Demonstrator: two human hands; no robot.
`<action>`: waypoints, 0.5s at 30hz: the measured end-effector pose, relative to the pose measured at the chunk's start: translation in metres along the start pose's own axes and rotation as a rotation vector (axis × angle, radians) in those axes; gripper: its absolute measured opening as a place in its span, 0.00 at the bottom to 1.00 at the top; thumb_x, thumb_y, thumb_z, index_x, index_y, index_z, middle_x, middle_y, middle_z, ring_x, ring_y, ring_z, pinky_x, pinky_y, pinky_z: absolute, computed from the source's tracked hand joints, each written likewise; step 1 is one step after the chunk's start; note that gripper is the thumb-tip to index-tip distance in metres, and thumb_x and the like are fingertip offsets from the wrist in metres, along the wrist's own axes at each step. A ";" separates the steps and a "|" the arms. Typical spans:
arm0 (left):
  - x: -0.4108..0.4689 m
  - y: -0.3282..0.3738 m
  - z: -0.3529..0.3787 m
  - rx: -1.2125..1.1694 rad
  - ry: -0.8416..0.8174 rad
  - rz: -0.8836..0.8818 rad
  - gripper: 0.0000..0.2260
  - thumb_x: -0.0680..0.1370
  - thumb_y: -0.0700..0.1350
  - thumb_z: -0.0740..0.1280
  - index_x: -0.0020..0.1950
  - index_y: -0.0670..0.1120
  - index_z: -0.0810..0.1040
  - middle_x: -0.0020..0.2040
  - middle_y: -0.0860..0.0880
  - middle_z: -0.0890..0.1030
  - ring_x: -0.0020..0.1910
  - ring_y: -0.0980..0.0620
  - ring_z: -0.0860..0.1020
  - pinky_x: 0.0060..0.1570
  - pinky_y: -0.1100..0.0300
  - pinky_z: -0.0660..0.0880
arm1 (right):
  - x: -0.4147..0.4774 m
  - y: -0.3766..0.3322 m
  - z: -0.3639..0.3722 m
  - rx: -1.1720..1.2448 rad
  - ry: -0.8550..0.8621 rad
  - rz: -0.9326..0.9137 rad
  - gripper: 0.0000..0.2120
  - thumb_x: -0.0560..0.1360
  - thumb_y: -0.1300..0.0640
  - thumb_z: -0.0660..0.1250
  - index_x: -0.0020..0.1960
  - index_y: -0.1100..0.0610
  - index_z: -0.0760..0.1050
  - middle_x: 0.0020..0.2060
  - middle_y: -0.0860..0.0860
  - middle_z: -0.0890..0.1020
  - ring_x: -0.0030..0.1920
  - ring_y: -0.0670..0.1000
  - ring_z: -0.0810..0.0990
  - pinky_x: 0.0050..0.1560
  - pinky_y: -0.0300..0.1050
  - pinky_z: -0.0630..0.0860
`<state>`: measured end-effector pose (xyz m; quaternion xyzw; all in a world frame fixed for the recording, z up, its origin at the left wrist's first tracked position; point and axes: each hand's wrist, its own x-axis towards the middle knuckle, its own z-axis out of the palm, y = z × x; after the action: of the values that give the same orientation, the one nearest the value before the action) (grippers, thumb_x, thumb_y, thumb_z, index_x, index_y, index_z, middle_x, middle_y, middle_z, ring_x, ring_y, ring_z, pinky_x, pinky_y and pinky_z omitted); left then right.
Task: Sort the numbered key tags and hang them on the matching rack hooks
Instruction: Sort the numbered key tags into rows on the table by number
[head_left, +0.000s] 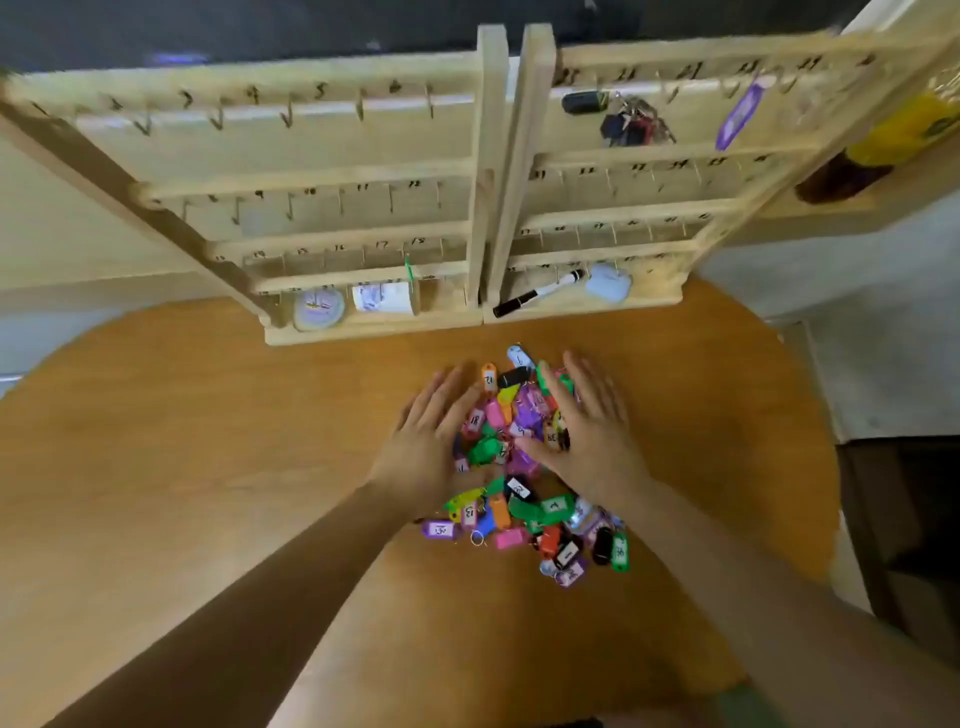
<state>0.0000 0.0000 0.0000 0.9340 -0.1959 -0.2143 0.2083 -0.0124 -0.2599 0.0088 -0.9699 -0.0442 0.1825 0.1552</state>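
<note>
A heap of coloured numbered key tags (553, 505) is piled on the wooden counter (208, 457), near the foot of the hook rack (332, 171) set at the far edge. The heap is pressed from both sides by the left hand (426, 449) and right hand (595, 441), fingers straight and spread. Broad counter surface is seen on either side, out to the rounded edge.

**Pile half covered, rack numbers smeared**

The left hand (426, 441) and right hand (592, 436) lie flat over the pile of key tags (527, 415), hiding the tags beneath the palms. Many of the labels that show are too small or too turned to read. On the rack (488, 156), the numbers in the upper right of the frame are smeared by blur. Those on the lowest rows are too small to tell. A yellow object (904, 130) at the right edge is blurred and cut off. Both forearms run out of the bottom edge.
</note>
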 end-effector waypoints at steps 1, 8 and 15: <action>0.006 -0.003 0.005 0.008 0.010 0.053 0.48 0.75 0.80 0.59 0.87 0.59 0.46 0.88 0.54 0.42 0.86 0.50 0.40 0.83 0.39 0.52 | 0.008 0.003 0.005 0.000 0.015 -0.048 0.47 0.78 0.21 0.53 0.86 0.40 0.38 0.86 0.48 0.41 0.86 0.54 0.41 0.84 0.63 0.45; 0.034 -0.019 0.032 0.145 0.115 0.205 0.42 0.80 0.76 0.56 0.87 0.59 0.45 0.88 0.55 0.43 0.86 0.52 0.38 0.85 0.42 0.46 | 0.043 0.012 0.029 -0.043 0.032 -0.176 0.44 0.78 0.21 0.53 0.84 0.35 0.36 0.86 0.41 0.41 0.85 0.48 0.36 0.83 0.66 0.42; 0.026 -0.026 0.048 0.285 0.159 0.278 0.42 0.79 0.79 0.52 0.87 0.59 0.49 0.88 0.55 0.44 0.86 0.50 0.39 0.84 0.40 0.48 | 0.035 0.015 0.046 -0.151 0.068 -0.263 0.41 0.78 0.20 0.44 0.85 0.36 0.42 0.85 0.38 0.41 0.85 0.46 0.36 0.83 0.67 0.42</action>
<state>0.0054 -0.0043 -0.0598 0.9320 -0.3340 -0.0795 0.1164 0.0037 -0.2556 -0.0483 -0.9702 -0.1793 0.1240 0.1059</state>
